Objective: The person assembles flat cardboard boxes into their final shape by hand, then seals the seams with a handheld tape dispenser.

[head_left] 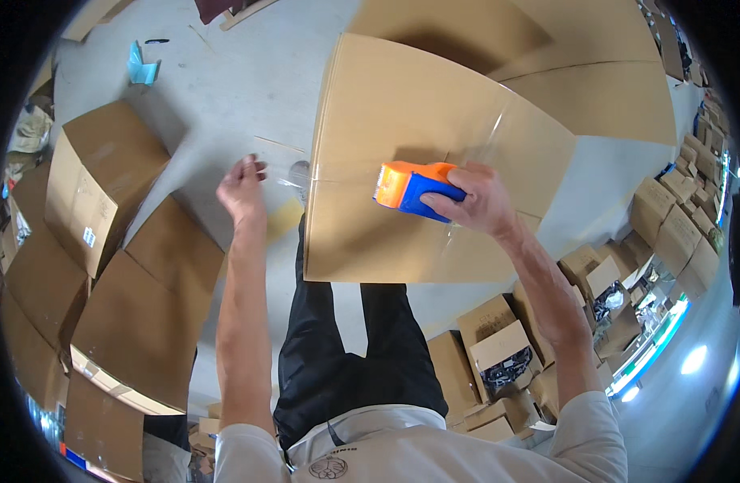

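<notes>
A large brown cardboard box (pixel 370 105) stands upright in front of my legs, its broad face toward me. My right hand (pixel 484 200) is wrapped round an orange and blue tape dispenser (pixel 418 187), which is over that face with its toothed edge to the left. Clear packing tape (pixel 490 138) shines on the right part of the box. At the box's left edge a loose clear strip (pixel 288 179) sticks out. Left of that strip, my left hand (pixel 243 191) is raised with its fingers curled in; whether anything is between them cannot be made out.
Another large carton (pixel 603 97) stands beyond the box. Stacked cartons (pixel 116 173) line the left side. Open cartons (pixel 498 346) with dark contents and more piles fill the right. A light-blue scrap (pixel 142 66) and a black pen-like object (pixel 156 41) lie on the grey floor.
</notes>
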